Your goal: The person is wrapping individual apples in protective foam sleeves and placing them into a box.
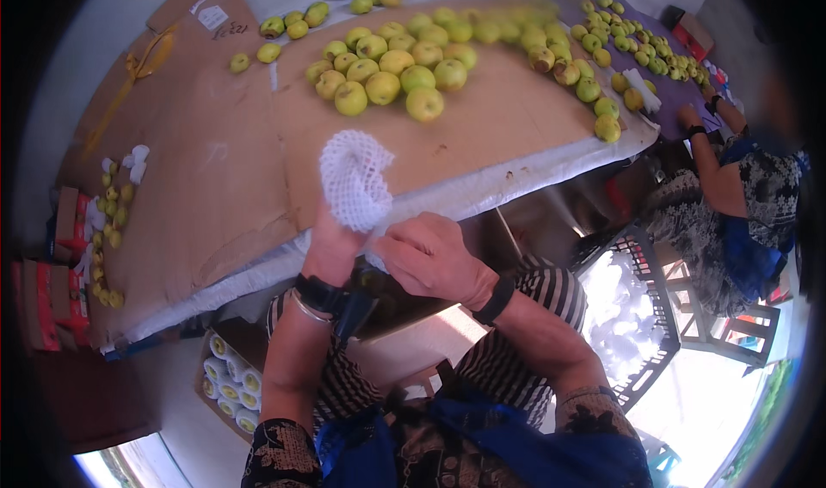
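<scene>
A white foam net sleeve [357,181] covers the fingers of my left hand [335,240], which is raised at the table's front edge. What those fingers do inside the net is hidden. Close beside the left wrist, my right hand [432,256] is curled with its knuckles up. A bit of white foam netting [375,261] pokes out under its fingertips. Beyond both hands, a group of yellow-green apples [382,88] lies on the cardboard-covered table [226,165], some with brown patches.
A black plastic crate [668,307] of white foam nets [619,320] stands at my right. Low on the left, a carton [206,385] holds net-wrapped apples [229,385]. Red boxes [71,275] line the left edge. Another person [729,185] works at the right among more apples [645,43].
</scene>
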`<action>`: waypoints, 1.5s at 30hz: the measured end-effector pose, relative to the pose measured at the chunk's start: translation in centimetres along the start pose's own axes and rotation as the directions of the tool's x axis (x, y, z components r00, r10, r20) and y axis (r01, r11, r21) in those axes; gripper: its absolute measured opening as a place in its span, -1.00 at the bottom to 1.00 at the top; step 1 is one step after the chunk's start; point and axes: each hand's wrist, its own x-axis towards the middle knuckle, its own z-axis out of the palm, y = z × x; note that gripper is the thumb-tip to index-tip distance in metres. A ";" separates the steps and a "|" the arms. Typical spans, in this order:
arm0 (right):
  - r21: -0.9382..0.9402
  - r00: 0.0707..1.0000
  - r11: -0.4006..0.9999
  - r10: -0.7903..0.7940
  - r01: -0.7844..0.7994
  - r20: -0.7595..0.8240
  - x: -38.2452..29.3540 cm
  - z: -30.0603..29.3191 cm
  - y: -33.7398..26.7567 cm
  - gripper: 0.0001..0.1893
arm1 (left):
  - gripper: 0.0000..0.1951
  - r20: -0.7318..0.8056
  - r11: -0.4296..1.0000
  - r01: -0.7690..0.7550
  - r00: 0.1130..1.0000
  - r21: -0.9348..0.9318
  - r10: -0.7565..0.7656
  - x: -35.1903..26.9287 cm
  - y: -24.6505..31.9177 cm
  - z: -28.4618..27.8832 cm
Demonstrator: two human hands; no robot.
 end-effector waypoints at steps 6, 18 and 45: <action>0.732 0.608 0.442 0.793 -0.518 -0.048 -0.1 0.7 0.5 -0.78 | -0.66 0.049 0.926 -0.131 0.991 0.354 0.122 -0.1 -0.2 0.9; 0.326 0.852 0.841 0.498 -0.431 -0.159 0.6 -0.7 -1.0 -0.71 | -0.74 0.033 0.948 -0.127 0.992 0.291 0.123 0.3 -0.2 2.5; 0.377 0.716 0.657 0.698 -0.653 0.024 -0.5 -2.4 0.6 -0.61 | -0.80 -0.191 0.602 -0.184 0.842 0.777 0.504 0.8 -0.2 2.7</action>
